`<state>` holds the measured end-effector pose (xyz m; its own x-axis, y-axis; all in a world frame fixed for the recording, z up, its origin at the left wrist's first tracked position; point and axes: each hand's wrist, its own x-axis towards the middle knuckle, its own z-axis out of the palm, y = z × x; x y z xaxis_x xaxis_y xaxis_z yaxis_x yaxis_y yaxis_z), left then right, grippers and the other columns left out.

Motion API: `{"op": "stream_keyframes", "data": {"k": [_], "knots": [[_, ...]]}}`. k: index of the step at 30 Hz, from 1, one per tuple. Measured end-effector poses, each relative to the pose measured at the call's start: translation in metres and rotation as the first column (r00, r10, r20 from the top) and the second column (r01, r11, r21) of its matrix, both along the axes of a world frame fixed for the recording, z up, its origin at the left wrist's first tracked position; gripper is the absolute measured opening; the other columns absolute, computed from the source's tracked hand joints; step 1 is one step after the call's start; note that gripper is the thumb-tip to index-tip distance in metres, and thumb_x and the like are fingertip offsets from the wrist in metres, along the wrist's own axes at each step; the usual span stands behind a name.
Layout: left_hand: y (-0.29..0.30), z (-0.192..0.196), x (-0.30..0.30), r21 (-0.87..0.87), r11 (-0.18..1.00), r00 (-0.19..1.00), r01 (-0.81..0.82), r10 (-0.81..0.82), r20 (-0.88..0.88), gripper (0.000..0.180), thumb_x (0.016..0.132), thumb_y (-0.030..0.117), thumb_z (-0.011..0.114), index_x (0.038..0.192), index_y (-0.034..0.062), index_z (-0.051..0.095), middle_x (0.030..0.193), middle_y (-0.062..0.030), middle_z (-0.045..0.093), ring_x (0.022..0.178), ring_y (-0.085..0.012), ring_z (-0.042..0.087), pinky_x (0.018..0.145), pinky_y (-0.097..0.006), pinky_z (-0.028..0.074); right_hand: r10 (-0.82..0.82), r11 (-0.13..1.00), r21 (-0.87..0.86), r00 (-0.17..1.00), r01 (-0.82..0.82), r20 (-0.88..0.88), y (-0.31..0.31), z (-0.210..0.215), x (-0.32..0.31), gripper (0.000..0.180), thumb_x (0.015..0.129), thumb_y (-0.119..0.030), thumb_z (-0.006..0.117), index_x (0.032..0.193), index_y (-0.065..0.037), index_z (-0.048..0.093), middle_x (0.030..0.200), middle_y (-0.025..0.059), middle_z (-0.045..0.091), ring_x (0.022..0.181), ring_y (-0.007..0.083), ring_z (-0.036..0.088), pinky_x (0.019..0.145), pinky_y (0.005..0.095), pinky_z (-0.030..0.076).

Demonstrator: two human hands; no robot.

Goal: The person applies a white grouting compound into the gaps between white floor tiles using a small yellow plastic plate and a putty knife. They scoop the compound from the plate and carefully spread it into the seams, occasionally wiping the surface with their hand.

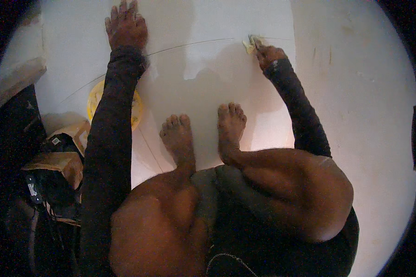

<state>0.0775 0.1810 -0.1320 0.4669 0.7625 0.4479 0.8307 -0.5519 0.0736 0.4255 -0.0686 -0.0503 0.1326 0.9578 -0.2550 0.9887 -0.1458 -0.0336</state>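
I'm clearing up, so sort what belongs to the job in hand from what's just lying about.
In the job:
pale yellow piece, held in the right hand
floor, under the left hand

Seemingly lying about:
brown cardboard boxes
round yellow thing, partly behind the left forearm; role unclear

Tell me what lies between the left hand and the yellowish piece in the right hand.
Between the left hand and the yellowish piece in the right hand, the head view shows pale floor, a thin dark line and a shadow.

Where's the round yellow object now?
In the head view, the round yellow object is left of centre, partly hidden by the left forearm, near the cardboard box.
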Motion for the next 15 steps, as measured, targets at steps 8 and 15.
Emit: {"op": "stream_keyframes", "data": {"k": [8, 15], "knots": [[0.0, -0.002, 0.002, -0.092, 0.995, 0.999, -0.039, 0.04, 0.017, 0.05, 0.094, 0.029, 0.046, 0.144, 0.021, 0.047, 0.152, -0.0082, 0.042, 0.139, -0.0358, 0.038, 0.113, -0.059, 0.027, 0.0, 1.0, -0.002, 0.999, 0.0, -0.042, -0.003, -0.005, 0.033, 0.019, 0.091, -0.018, 0.056, 0.098, -0.003, 0.065, 0.088, 0.022, 0.066, 0.079, 0.0425, 0.063, 0.073, 0.0508, 0.053], [0.001, -0.004, 0.002, -0.145, 0.988, 0.998, -0.055, 0.06, 0.031, 0.051, 0.094, 0.03, 0.045, 0.145, 0.0243, 0.046, 0.154, -0.0063, 0.039, 0.142, -0.0332, 0.035, 0.116, -0.057, 0.022, -0.024, 0.999, -0.047, 1.0, 0.023, -0.015, -0.018, 0.007, 0.052, 0.023, 0.089, -0.016, 0.056, 0.104, -0.002, 0.066, 0.086, 0.0198, 0.066, 0.08, 0.0401, 0.063, 0.074, 0.0506, 0.052]]}}
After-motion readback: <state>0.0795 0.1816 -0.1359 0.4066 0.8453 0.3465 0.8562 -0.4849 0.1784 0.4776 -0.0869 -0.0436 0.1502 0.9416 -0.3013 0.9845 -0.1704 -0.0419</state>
